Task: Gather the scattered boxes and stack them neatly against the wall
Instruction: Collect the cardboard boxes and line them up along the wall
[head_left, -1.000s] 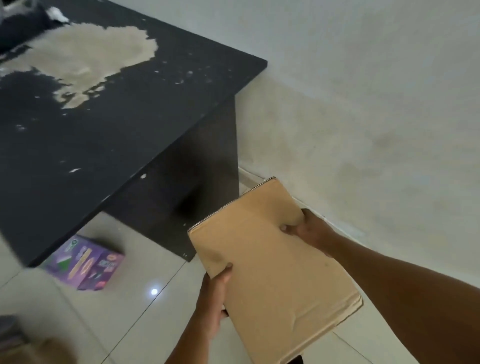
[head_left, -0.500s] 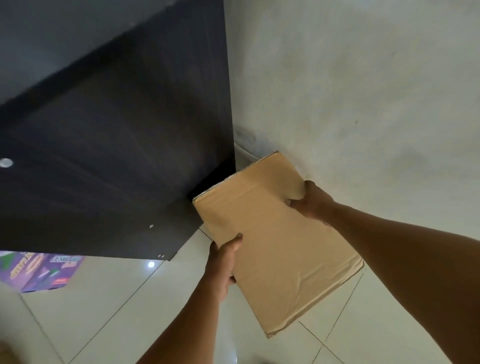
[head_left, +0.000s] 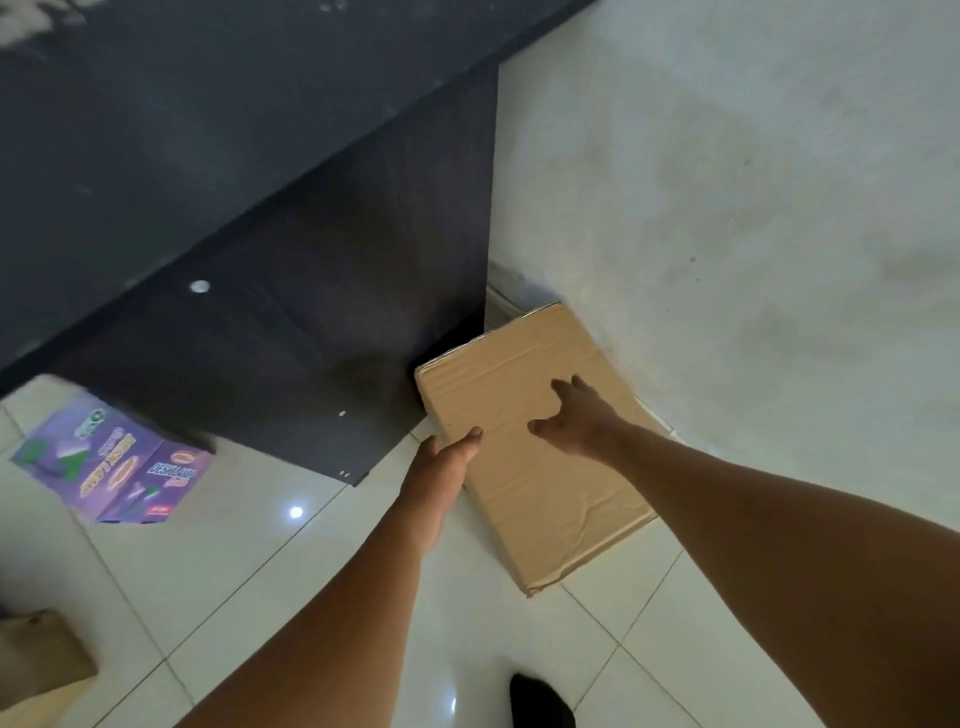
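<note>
Cardboard box lies by the wall, left hand gripping its edge, right hand spread flat on top; purple box and another brown box remain scattered.

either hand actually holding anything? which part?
Left hand grips the flat brown cardboard box by its left edge; right hand lies open over its top.
</note>
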